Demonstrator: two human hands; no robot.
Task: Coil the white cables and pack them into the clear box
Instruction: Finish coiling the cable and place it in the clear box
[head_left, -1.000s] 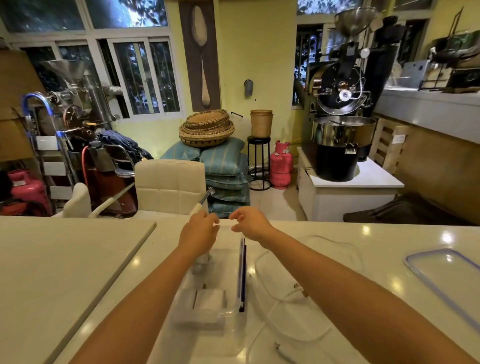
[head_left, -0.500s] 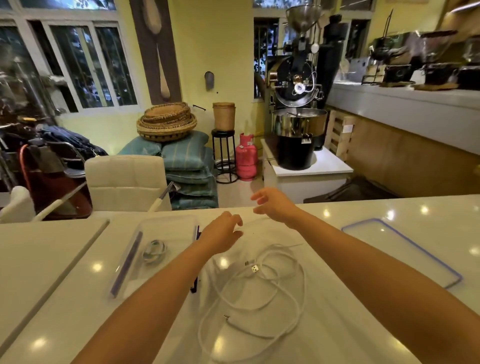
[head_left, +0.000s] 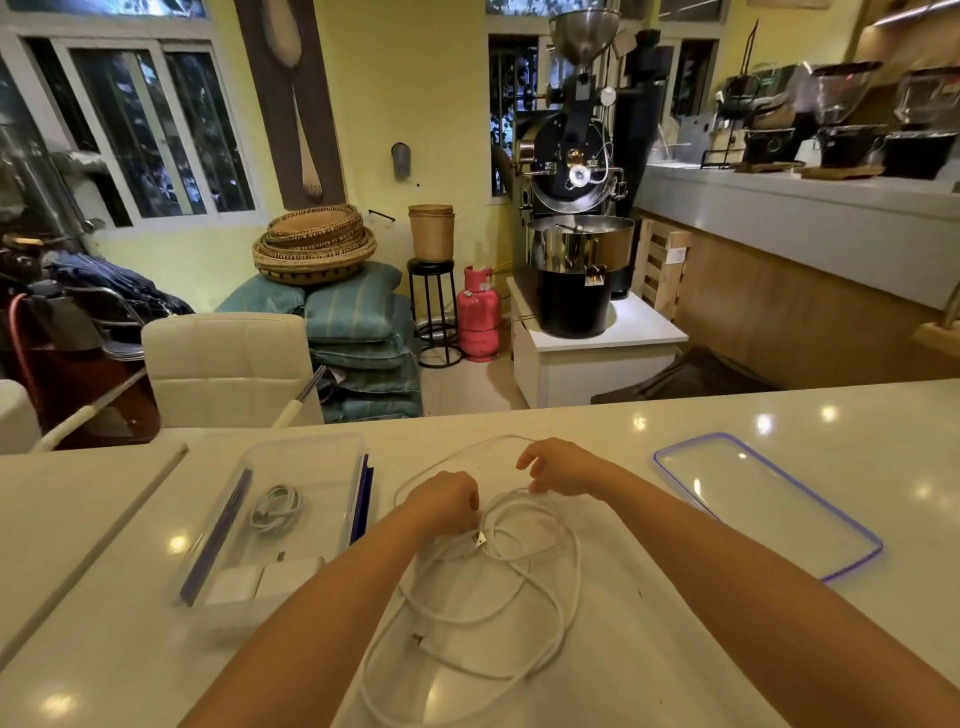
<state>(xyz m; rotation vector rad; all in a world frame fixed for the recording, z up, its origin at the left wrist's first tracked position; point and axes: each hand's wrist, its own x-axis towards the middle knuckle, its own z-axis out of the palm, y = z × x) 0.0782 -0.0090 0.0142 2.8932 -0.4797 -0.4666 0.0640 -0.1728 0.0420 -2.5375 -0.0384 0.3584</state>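
Observation:
A long white cable (head_left: 540, 587) lies in loose loops on the white counter in front of me. My left hand (head_left: 447, 501) is closed on the cable next to its USB plug (head_left: 478, 539). My right hand (head_left: 558, 466) pinches a strand of the same cable a little further back. The clear box (head_left: 306, 454) with blue clips stands to the left of my left hand. Inside it lie a small coiled white cable (head_left: 275, 508) and two white chargers (head_left: 265, 579).
The box's clear lid (head_left: 763, 501) with a blue rim lies flat on the counter to the right. A white chair (head_left: 223, 364) stands behind the counter's far edge. A seam (head_left: 98, 535) divides the counter at the left.
My view swung down and right from the box to the loose cable. Both hands dropped from above the box onto the cable and closed on it.

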